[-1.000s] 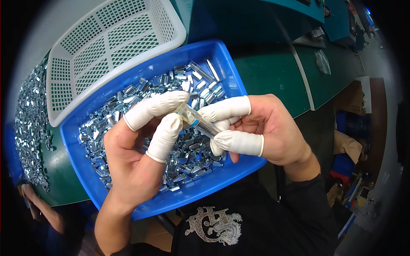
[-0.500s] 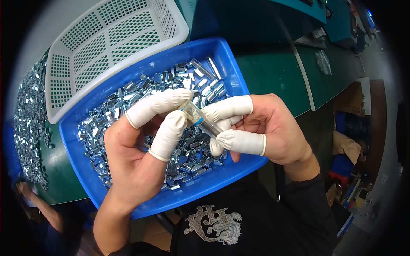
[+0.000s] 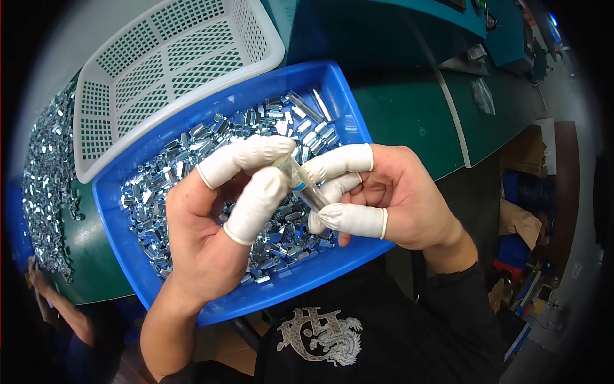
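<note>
Hard to make out: the clear tube (image 3: 295, 174), held over the mid. of the blue bin (image 3: 307, 275) — both ends are covered by fingertips, and what's inside the grey lower part can't be told. A blue band shows approx. halfway along. Left hand (image 3: 204, 249) pinches the upper end btwn thumb & index finger, both in white finger covers (image 3: 252, 205); its other fingers are hidden. Right hand (image 3: 412, 205) grips the lower end w/ covered thumb & fingers, partly overlapping one another.

Both hands stand in the way of the bin's middle, hiding many of the small metal pieces (image 3: 275, 259) in it. More clear tubes (image 3: 306, 105) lie in the bin's far right corner. White basket (image 3: 274, 54) sits just beyond the bin, cut off at top; a metal heap (image 3: 48, 192) left of the bin fades into the dark rim. Green tabletop (image 3: 403, 121) runs off to the bin's right, w/ a plastic bag (image 3: 483, 96) on it, well apart. Another person's forearm (image 3: 70, 313), left of the bin's near end, is dim — hand detail unclear.
</note>
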Demonstrator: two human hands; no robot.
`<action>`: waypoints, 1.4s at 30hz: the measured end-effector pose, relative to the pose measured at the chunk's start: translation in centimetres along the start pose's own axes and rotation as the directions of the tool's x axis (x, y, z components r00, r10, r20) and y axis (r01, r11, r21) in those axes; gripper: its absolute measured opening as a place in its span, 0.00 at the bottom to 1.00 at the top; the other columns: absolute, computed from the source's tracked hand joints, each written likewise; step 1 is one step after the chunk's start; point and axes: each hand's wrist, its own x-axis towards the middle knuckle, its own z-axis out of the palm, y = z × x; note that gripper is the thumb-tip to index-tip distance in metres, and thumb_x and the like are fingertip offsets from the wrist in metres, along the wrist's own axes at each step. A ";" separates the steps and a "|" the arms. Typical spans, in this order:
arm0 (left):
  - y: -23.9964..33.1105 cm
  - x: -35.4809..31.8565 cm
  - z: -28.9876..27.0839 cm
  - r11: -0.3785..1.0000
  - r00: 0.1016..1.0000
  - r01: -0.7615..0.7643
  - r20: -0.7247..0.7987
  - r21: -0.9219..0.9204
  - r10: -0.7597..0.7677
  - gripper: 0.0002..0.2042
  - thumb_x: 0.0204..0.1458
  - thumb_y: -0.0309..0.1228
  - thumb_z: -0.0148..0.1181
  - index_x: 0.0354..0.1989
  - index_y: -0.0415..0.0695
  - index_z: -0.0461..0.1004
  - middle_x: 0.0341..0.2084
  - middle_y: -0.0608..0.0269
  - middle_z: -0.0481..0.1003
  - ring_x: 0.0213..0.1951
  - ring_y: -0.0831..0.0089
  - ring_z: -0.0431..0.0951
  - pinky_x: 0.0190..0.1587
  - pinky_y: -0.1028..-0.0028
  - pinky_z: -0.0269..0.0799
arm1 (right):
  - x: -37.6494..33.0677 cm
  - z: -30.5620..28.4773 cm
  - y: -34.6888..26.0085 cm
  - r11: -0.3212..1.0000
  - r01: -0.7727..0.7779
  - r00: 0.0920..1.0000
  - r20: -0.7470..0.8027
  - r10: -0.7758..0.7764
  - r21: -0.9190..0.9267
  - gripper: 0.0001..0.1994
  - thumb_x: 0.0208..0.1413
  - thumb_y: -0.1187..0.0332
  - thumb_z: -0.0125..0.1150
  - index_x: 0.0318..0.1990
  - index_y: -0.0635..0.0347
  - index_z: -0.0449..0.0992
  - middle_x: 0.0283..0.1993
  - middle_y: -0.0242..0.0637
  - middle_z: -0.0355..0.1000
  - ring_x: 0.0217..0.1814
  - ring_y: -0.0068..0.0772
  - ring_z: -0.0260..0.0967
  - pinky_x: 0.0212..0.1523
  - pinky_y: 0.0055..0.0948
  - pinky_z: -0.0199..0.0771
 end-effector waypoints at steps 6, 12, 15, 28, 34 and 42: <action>-0.1 0.0 0.4 0.991 0.983 -0.031 0.182 0.129 0.007 0.09 0.46 0.26 0.64 0.36 0.39 0.73 0.24 0.71 0.72 0.24 0.88 0.66 0.25 0.86 0.61 | -0.4 -0.1 -0.4 0.997 0.014 0.998 0.057 -0.010 -0.078 0.14 0.47 0.78 0.63 0.43 0.69 0.72 0.29 0.31 0.70 0.31 0.15 0.67 0.31 0.14 0.69; -0.3 -0.4 0.6 0.992 0.980 0.022 0.192 0.127 -0.047 0.08 0.45 0.26 0.65 0.33 0.39 0.75 0.24 0.67 0.75 0.26 0.83 0.71 0.29 0.83 0.66 | -1.1 -0.6 -0.2 0.951 0.002 0.995 0.094 0.029 -0.310 0.10 0.49 0.73 0.63 0.40 0.64 0.75 0.27 0.28 0.71 0.27 0.12 0.63 0.27 0.16 0.63; 1.5 -1.0 0.9 0.982 0.970 0.056 0.222 0.179 -0.096 0.09 0.44 0.20 0.64 0.34 0.35 0.73 0.28 0.60 0.75 0.31 0.77 0.75 0.36 0.78 0.71 | -1.8 -1.0 0.0 0.942 0.108 0.990 0.124 -0.071 -0.318 0.10 0.50 0.73 0.62 0.40 0.63 0.75 0.28 0.30 0.72 0.27 0.15 0.64 0.28 0.18 0.64; 3.7 -1.4 1.4 0.961 0.996 0.064 0.041 0.270 -0.078 0.06 0.48 0.22 0.60 0.35 0.37 0.72 0.25 0.66 0.73 0.26 0.81 0.71 0.30 0.81 0.67 | -2.8 -2.3 0.9 0.939 0.245 0.969 0.031 -0.245 -0.241 0.08 0.48 0.75 0.63 0.38 0.63 0.76 0.31 0.32 0.73 0.30 0.19 0.67 0.31 0.19 0.66; 3.4 -0.8 3.3 0.742 0.942 -0.305 0.303 0.596 0.144 0.11 0.41 0.20 0.62 0.36 0.37 0.74 0.20 0.62 0.71 0.21 0.74 0.69 0.25 0.78 0.64 | -2.3 -2.5 1.6 0.933 0.299 0.954 0.098 -0.284 -0.203 0.09 0.48 0.73 0.63 0.38 0.61 0.76 0.28 0.31 0.70 0.25 0.17 0.62 0.27 0.20 0.63; 5.8 -1.6 3.7 0.663 0.921 -0.308 0.039 0.682 0.387 0.02 0.49 0.24 0.54 0.28 0.38 0.69 0.24 0.64 0.68 0.25 0.77 0.64 0.28 0.78 0.59 | -2.8 -3.5 1.3 0.942 0.051 0.997 -0.072 -0.028 0.331 0.14 0.61 0.65 0.47 0.50 0.62 0.66 0.33 0.35 0.72 0.31 0.21 0.67 0.32 0.21 0.70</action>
